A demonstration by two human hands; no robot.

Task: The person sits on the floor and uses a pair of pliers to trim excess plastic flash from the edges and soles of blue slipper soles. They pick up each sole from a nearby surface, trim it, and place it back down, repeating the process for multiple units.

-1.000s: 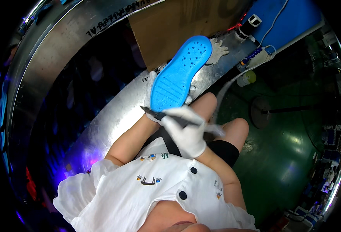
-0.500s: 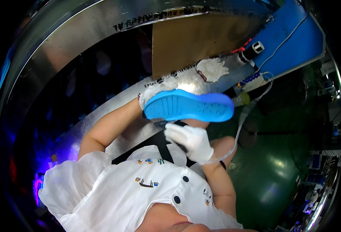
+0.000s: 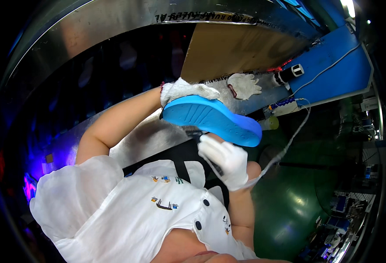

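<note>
My left hand point(image 3: 188, 91), in a white knit glove, grips a bright blue shoe sole point(image 3: 206, 115) by its upper left edge. The sole's grooved, dotted bottom faces me, and its right end dips lower than the left. A little black shows at its left end. Just under the sole is my right hand point(image 3: 228, 162), in a smooth white glove, fingers bent together toward the sole's lower edge. Whatever lies between its fingers and thumb is hidden. A thin pale cord point(image 3: 285, 151) runs from the right wrist.
On the metal ledge beyond lies a loose white knit glove point(image 3: 244, 86), beside a black-and-white cylinder point(image 3: 289, 74). A brown board point(image 3: 241, 50) stands behind. Dark shoe-like shapes point(image 3: 128, 56) sit inside the curved metal machine point(image 3: 81, 33). At right are a blue panel point(image 3: 333, 61) and green floor point(image 3: 285, 206).
The sole has tilted, its right end dropping. My left hand has shifted right along its upper edge. My right hand has moved right and slightly down. The whole view has shifted too.
</note>
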